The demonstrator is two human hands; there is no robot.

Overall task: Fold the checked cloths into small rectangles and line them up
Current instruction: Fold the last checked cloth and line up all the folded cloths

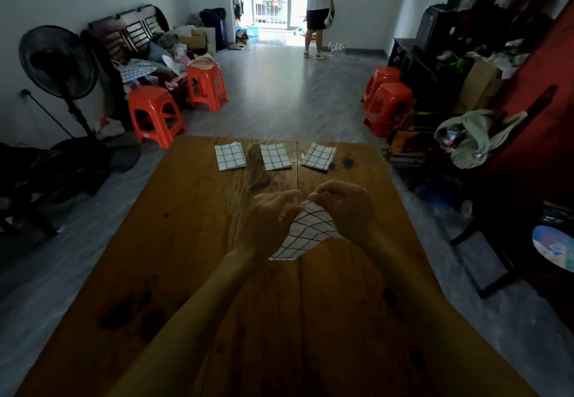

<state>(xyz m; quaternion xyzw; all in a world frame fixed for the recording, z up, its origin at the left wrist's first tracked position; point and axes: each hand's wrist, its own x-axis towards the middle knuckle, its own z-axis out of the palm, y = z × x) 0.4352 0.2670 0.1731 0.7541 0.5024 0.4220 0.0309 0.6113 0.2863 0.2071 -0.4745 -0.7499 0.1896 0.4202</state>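
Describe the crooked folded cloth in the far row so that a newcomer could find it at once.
On the brown wooden table, three folded white black-checked cloths lie along the far edge. Take the right-hand cloth. Unlike the middle cloth and left cloth, it sits turned at an angle.

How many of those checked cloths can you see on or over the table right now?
4. Three folded ones lie along the table's far edge: left cloth, middle cloth, right cloth. The fourth cloth is held between both hands.

Glossy wood table (192, 241), cloth checks (310, 232)
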